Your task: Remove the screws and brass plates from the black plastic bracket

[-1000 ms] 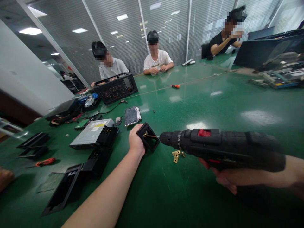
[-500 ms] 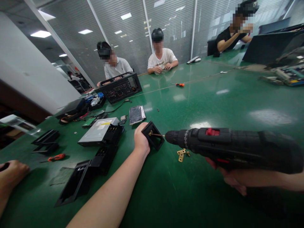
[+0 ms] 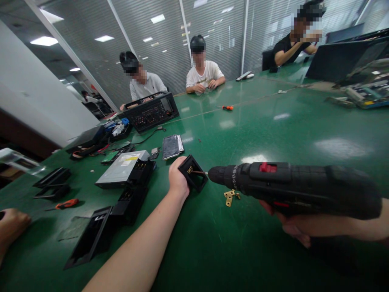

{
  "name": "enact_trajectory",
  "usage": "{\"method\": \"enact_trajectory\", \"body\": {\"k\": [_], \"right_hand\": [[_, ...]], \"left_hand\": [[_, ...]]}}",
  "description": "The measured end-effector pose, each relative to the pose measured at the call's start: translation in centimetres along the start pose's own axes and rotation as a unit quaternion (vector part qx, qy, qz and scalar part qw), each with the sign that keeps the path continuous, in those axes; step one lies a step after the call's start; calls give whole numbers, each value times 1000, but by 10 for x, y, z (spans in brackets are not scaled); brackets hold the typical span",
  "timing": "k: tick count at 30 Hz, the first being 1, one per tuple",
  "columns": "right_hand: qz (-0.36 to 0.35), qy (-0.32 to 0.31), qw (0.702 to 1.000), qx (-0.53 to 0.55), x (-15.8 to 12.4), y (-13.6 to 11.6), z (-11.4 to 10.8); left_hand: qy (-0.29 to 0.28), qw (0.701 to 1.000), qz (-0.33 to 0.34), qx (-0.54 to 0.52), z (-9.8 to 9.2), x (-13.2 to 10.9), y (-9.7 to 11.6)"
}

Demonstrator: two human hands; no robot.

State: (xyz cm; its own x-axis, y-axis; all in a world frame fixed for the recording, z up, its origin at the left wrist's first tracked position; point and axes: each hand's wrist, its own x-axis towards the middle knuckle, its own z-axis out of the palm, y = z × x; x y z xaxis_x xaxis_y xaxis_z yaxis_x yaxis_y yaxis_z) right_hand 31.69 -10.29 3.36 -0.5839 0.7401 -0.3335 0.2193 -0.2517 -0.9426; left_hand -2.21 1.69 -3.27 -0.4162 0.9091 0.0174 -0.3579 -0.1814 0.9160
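My left hand (image 3: 178,178) grips a small black open-sided frame (image 3: 199,178), tilted above the green table. Inside the frame a brass bracket (image 3: 190,169) shows. My right hand (image 3: 288,225) is wrapped round the grip of a black cordless drill (image 3: 291,184) with a red switch on top. The drill lies level and points left. Its thin bit (image 3: 199,173) reaches into the frame, with the tip at the brass bracket. Loose brass plates (image 3: 229,198) and a small brass screw (image 3: 238,196) lie on the table below the chuck.
Left of my arm are a silver disc drive (image 3: 123,168), black plastic housings (image 3: 91,235) and an orange screwdriver (image 3: 67,204). Another person's hand (image 3: 15,223) rests at the left edge. Behind are a flat dark panel (image 3: 172,147), a black computer case (image 3: 153,111) and several seated people.
The whole view has shifted slightly, so everything sits a little further left. The drill bit stays inside the black frame, and both hands keep their hold.
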Motion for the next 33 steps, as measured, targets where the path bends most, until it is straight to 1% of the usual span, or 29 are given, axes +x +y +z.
{"method": "enact_trajectory", "body": {"k": [7,13,15,18,23,29,30,33], "right_hand": [[-14,0,1000,1,-4,-7,3],[-6,-34,999,9,-2,-13,2],[-5,-23,1000,11,-2,-13,2],[-6,-10,1000,10,-1,-11,1],[-5,-58,998,8,3,-7,-2],[-10,-45,999,26,5,-3,-1],[-14,-50,998,28,6,0,-2],[-47,-97,994,19,12,14,-7]], "left_hand": [[1,1000,-7,0,1,-1,1],[-8,1000,-6,4,0,-1,0],[-10,1000,-9,5,-1,0,0],[-11,1000,-10,7,-1,1,-1],[-14,1000,-13,7,-2,2,-1],[-12,1000,-11,8,-1,0,1],[-12,1000,-13,8,-2,0,1],[-10,1000,-16,10,-3,1,-1]]}}
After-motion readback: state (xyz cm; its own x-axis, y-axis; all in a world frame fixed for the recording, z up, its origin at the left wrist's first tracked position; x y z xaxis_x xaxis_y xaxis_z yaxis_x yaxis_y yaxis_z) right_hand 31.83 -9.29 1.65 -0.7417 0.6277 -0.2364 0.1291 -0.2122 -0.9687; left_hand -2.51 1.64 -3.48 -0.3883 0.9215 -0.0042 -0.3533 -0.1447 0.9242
